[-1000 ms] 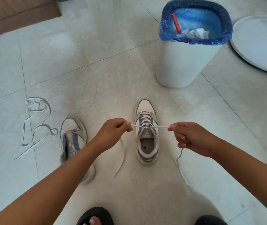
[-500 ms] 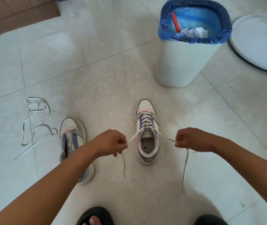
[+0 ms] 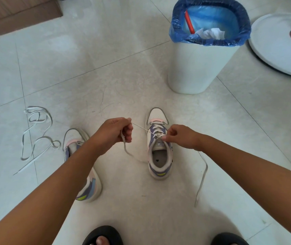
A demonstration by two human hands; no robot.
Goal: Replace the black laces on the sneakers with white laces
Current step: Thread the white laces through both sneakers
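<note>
A white and purple sneaker (image 3: 159, 158) stands on the floor, toe pointing away, threaded with a white lace (image 3: 156, 129). My left hand (image 3: 113, 130) grips one end of that lace, pulled taut up and to the left, with its tail drooping to the floor. My right hand (image 3: 181, 137) pinches the other lace end right at the tongue; its tail (image 3: 202, 179) trails down to the floor. A second matching sneaker (image 3: 86, 183) lies to the left, partly hidden under my left forearm. A loose white lace (image 3: 35, 137) sprawls on the tiles further left.
A white bin (image 3: 199, 68) with a blue liner stands behind the laced sneaker. A round white base (image 3: 279, 50) sits at far right, a brown wooden cabinet (image 3: 17, 13) at top left. My feet in black sandals (image 3: 104, 236) show at the bottom edge.
My hands have risen from beside the shoe's opening; the left one now pulls its lace end up to the left, and the right one has moved in to the tongue.
</note>
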